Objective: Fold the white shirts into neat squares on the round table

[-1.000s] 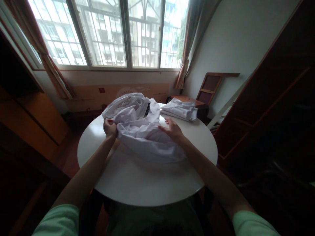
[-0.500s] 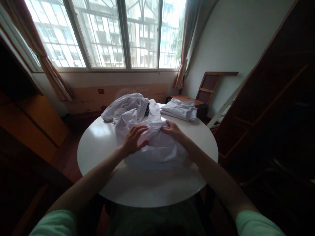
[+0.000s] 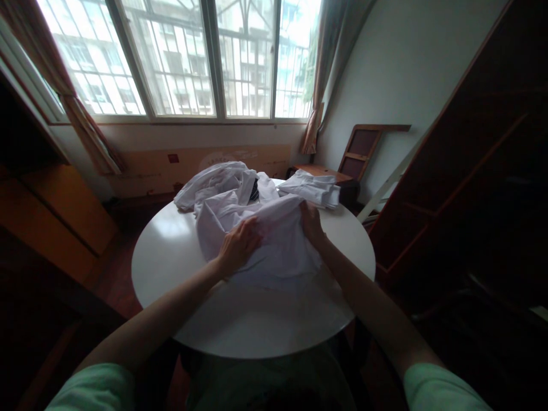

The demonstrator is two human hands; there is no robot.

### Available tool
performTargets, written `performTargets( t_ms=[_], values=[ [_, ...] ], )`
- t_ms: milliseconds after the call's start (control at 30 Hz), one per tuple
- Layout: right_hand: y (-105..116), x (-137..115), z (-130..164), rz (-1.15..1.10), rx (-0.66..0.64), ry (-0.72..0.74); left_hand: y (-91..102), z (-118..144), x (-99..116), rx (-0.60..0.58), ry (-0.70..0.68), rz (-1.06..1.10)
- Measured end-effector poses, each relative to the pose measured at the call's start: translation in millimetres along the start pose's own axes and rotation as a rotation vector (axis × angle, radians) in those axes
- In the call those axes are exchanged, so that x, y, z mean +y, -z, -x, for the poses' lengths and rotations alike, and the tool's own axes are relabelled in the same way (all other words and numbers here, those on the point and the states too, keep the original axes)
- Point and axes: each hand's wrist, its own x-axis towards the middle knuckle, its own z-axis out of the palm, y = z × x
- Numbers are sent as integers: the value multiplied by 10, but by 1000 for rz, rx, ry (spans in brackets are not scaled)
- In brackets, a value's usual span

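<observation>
Head | left hand (image 3: 238,245), right hand (image 3: 311,221) gripping white garment (image 3: 278,240) | folded pile (image 3: 314,189) just behind

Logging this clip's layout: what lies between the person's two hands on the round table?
In the head view, a raised fold of the white garment spans the gap between the left hand and right hand; both touch it.

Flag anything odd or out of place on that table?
Nothing damaged or spilled. Only the crumpled white garment under both hands, left hand and right hand, looks untidy beside the folded stack. Something dark shows among its folds; unclear what.
</observation>
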Motion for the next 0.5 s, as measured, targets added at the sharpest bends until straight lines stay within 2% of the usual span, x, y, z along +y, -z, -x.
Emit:
performTargets(
  t_ms=[67, 100, 200, 300, 400, 500],
  values=[
    [-21, 17, 1, 32, -115, -5, 22, -37, -52, 82, -38, -47],
    [-26, 19, 2, 50, -178, 0, 25, -56, -86, 87, -60, -72],
    [-20, 8, 14, 40, -373, 51, 18, -107, -217, 24, -51, -126],
    [7, 3, 30, 35, -529, 89, 28, -146, -350, -46, 69, -146],
    [24, 50, 18, 197, -536, 75, 86, -193, -460, -27, 243, -100],
    [27, 135, -23, 386, -462, 10, 179, -256, -562, 72, 362, 20]
  ],
)
